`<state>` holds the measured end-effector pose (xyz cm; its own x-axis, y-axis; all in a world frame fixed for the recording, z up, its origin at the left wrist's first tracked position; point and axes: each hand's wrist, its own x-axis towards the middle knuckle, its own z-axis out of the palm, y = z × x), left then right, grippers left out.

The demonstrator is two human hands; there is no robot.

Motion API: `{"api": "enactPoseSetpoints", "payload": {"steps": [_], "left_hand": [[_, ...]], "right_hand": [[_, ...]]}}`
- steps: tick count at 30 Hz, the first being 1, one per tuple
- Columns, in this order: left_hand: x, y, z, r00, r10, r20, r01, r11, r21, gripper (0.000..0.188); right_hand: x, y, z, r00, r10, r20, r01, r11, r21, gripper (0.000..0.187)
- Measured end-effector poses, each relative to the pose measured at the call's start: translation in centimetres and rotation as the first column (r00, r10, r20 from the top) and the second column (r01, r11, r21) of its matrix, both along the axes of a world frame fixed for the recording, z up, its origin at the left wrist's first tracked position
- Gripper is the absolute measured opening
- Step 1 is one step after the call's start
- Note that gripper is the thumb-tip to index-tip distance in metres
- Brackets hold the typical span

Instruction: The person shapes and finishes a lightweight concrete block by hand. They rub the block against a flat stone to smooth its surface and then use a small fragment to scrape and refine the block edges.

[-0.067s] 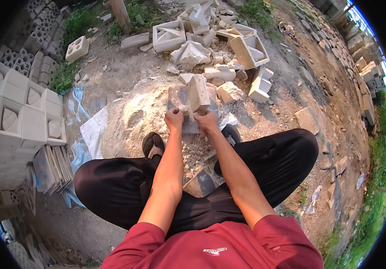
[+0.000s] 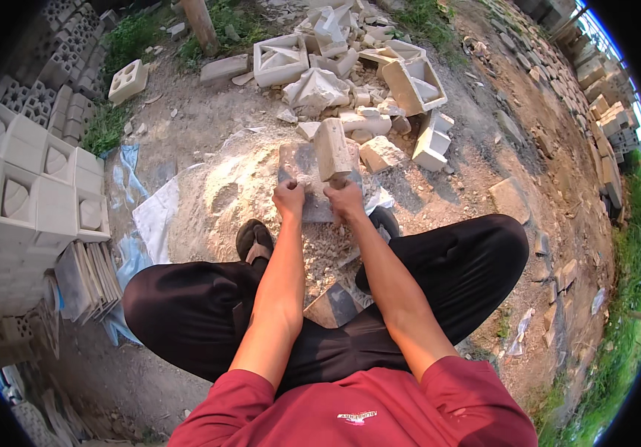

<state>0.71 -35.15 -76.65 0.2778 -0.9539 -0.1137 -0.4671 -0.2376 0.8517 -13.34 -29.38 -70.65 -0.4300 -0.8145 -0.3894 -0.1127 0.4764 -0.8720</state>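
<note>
My right hand (image 2: 344, 201) is closed at the lower end of a long, pale rectangular block (image 2: 332, 150) that looks like a mallet head. The block stands up from the fist, over a grey slab (image 2: 317, 213) on the ground between my feet. If it has a handle, my fingers hide it. Left of it, my left hand (image 2: 288, 198) is closed in a pinch above the slab's left edge. A small pale chunk (image 2: 304, 180) shows at its fingertips; whether the fingers grip it is hard to make out.
Pale crumbs and powder (image 2: 223, 190) spread left of the slab. Beyond lies a heap of broken blocks, with a hollow square block (image 2: 281, 61) at its left. Moulded blocks (image 2: 56, 201) are stacked at the left, beside leaning thin boards (image 2: 86, 279). My sandalled foot (image 2: 254, 240) is close by.
My right hand and the pale block have risen slightly. My left hand stays in place.
</note>
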Motion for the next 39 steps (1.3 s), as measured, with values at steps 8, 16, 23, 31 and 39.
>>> {"api": "enactPoseSetpoints", "payload": {"steps": [8,16,23,31,39], "left_hand": [[-0.8,0.2,0.9,0.996,-0.072,-0.044,0.075,0.995,0.062,0.032],[1.1,-1.0,-1.5,0.999,-0.053,-0.011,0.054,0.995,0.086,0.034],[0.9,-0.6,-1.2,0.994,-0.07,-0.089,0.078,0.992,0.1,0.035],[1.3,-0.9,-0.7,0.999,-0.035,-0.03,0.038,0.993,0.112,0.034],[1.7,-1.0,-2.1,0.986,-0.047,-0.162,0.068,0.99,0.125,0.037]], "right_hand": [[-0.6,-1.6,-1.8,0.987,-0.098,-0.131,0.085,0.991,-0.104,0.038],[-1.2,0.3,-1.3,0.999,0.054,0.004,-0.054,0.998,-0.022,0.031],[-0.2,-0.8,0.3,1.0,-0.025,-0.002,0.024,0.985,-0.172,0.032],[-1.1,0.7,-1.6,0.968,0.138,-0.208,-0.149,0.988,-0.04,0.042],[0.6,-2.1,0.3,0.999,-0.001,-0.039,-0.007,0.978,-0.206,0.036]]}}
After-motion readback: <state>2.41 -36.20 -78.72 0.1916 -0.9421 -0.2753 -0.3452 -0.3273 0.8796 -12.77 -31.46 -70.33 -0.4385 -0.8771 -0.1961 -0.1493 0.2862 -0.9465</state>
